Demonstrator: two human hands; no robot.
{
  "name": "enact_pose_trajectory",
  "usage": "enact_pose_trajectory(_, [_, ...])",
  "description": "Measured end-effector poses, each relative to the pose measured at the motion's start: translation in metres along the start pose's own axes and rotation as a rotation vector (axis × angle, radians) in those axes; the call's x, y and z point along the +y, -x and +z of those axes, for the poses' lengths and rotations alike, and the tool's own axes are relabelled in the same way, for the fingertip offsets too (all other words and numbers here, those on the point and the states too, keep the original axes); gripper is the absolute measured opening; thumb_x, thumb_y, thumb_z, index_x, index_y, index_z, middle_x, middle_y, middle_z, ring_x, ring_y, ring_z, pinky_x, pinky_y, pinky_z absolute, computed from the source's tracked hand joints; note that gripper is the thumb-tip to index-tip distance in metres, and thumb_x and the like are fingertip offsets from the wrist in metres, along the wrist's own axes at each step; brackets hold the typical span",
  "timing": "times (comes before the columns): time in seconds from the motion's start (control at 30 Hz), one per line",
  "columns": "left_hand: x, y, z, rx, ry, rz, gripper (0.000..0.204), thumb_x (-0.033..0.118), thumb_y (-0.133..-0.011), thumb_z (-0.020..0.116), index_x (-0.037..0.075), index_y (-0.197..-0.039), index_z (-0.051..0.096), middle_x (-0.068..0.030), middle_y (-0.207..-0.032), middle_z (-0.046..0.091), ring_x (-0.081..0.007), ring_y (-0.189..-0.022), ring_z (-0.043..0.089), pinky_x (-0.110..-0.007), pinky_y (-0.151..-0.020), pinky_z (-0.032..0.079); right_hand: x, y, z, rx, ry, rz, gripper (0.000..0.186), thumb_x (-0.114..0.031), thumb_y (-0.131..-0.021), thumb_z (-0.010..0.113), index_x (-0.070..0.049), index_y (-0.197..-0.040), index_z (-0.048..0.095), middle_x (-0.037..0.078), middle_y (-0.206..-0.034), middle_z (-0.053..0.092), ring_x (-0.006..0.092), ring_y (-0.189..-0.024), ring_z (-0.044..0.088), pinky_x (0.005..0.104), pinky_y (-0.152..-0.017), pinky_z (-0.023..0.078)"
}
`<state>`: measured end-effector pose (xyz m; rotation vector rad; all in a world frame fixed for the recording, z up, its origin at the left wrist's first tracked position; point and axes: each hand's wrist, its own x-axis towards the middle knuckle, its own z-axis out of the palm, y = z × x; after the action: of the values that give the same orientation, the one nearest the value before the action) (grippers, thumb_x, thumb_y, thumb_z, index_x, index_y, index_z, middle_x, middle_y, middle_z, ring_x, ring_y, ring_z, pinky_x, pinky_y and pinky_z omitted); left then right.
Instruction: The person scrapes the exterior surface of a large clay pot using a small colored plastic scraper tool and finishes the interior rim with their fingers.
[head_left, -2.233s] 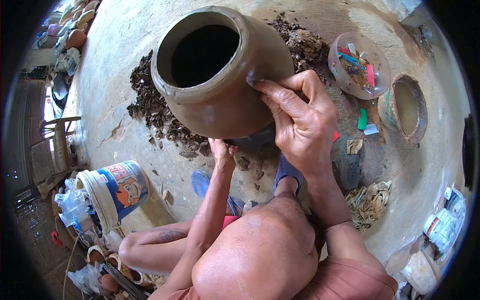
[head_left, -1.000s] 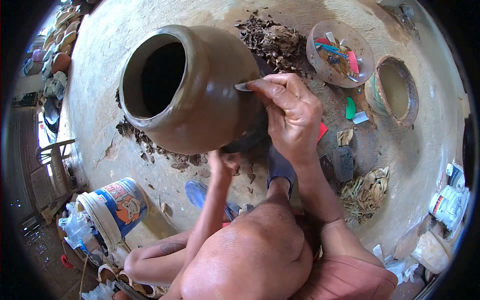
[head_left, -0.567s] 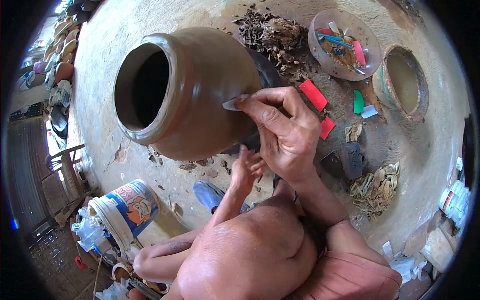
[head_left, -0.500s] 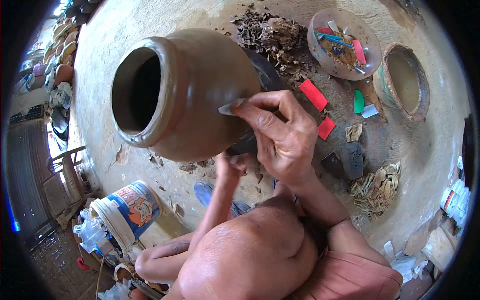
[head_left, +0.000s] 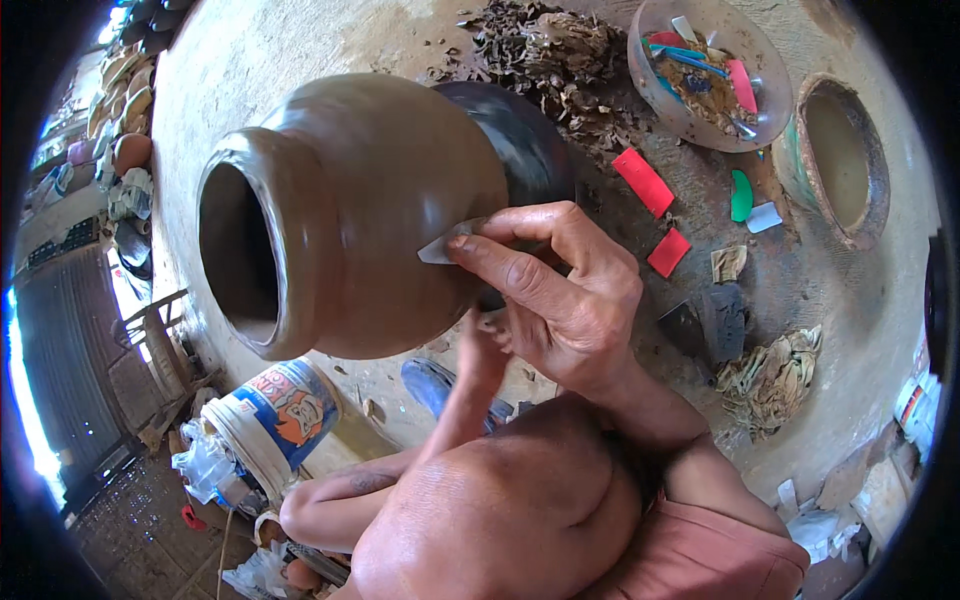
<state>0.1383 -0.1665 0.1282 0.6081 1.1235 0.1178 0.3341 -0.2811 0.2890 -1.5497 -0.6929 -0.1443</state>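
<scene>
A wet brown clay pot (head_left: 385,190) with a thick rolled rim and a wide mouth sits on a dark round wheel (head_left: 515,140), whose surface looks smeared. Between the thumb and fingers of my right hand (head_left: 565,290) is a thin pale scraper (head_left: 437,250). Its flat edge lies against the pot's side, below the shoulder. Low beside the pot, near the wheel's edge, is my left hand (head_left: 485,345). Motion blurs it, and the pot and my right hand hide part of its fingers.
To the right stand a clear plastic bowl (head_left: 640,85) of tools and clay scraps and a water-filled pot (head_left: 870,225). Red strips (head_left: 643,182), a green piece (head_left: 741,195) and a crumpled cloth (head_left: 770,380) lie on the floor. Clay scraps (head_left: 545,60) are piled behind; a bucket (head_left: 285,410) stands left.
The pot appears lower and further left in view, with more of the wheel showing. My right hand keeps the scraper on its wall. My left hand has shifted slightly right.
</scene>
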Motion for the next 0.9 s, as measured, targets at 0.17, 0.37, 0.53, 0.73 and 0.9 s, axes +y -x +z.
enact_pose_trajectory(0.17, [0.057, -0.039, -0.031, 0.059, -0.033, 0.223, 0.069, 0.063, -0.103, 0.046, 0.007, -0.143, 0.048, -0.0144, -0.130, 0.063, -0.0278, -0.100, 0.068, -0.037, -0.070, 0.057, 0.007, -0.005, -0.002, 0.018, 0.025, -0.047, 0.037, 0.006, -0.076, 0.074, -0.010, -0.109, 0.081, 0.010, -0.096, 0.070, 0.0199, -0.079, 0.071, 0.0305, -0.064, 0.057])
enact_pose_trajectory(0.37, [0.001, -0.013, 0.001, 0.201, 0.085, 0.192, 0.068, 0.062, -0.103, 0.046, 0.007, -0.143, 0.047, -0.0141, -0.131, 0.062, -0.0276, -0.101, 0.068, -0.037, -0.071, 0.057, 0.011, -0.004, -0.003, 0.019, -0.006, -0.029, 0.037, 0.007, -0.075, 0.073, -0.010, -0.109, 0.081, 0.010, -0.096, 0.070, 0.0205, -0.081, 0.071, 0.0303, -0.066, 0.058])
enact_pose_trajectory(0.53, [-0.002, 0.012, 0.003, 0.036, -0.016, -0.052, 0.068, 0.062, -0.103, 0.046, 0.007, -0.144, 0.047, -0.0139, -0.131, 0.062, -0.0275, -0.102, 0.067, -0.037, -0.073, 0.056, 0.019, -0.003, -0.006, 0.062, -0.027, -0.002, 0.034, 0.004, -0.077, 0.076, -0.009, -0.108, 0.080, 0.009, -0.096, 0.071, 0.0198, -0.080, 0.071, 0.0298, -0.066, 0.058])
enact_pose_trajectory(0.73, [0.048, -0.027, -0.029, 0.132, -0.048, 0.210, 0.067, 0.061, -0.103, 0.046, 0.008, -0.145, 0.046, -0.0136, -0.132, 0.061, -0.0273, -0.104, 0.067, -0.037, -0.074, 0.056, 0.020, -0.001, 0.000, 0.052, -0.054, 0.014, 0.032, 0.005, -0.079, 0.076, -0.010, -0.107, 0.081, 0.009, -0.094, 0.071, 0.0195, -0.078, 0.071, 0.0291, -0.065, 0.058])
enact_pose_trajectory(0.9, [-0.002, -0.003, 0.002, 0.152, 0.036, 0.084, 0.067, 0.061, -0.103, 0.046, 0.008, -0.145, 0.046, -0.0134, -0.132, 0.061, -0.0272, -0.105, 0.066, -0.038, -0.076, 0.056, 0.023, 0.001, 0.004, 0.035, -0.081, 0.017, 0.036, 0.000, -0.070, 0.075, -0.007, -0.104, 0.078, 0.008, -0.092, 0.067, 0.0250, -0.078, 0.068, 0.0364, -0.066, 0.058])
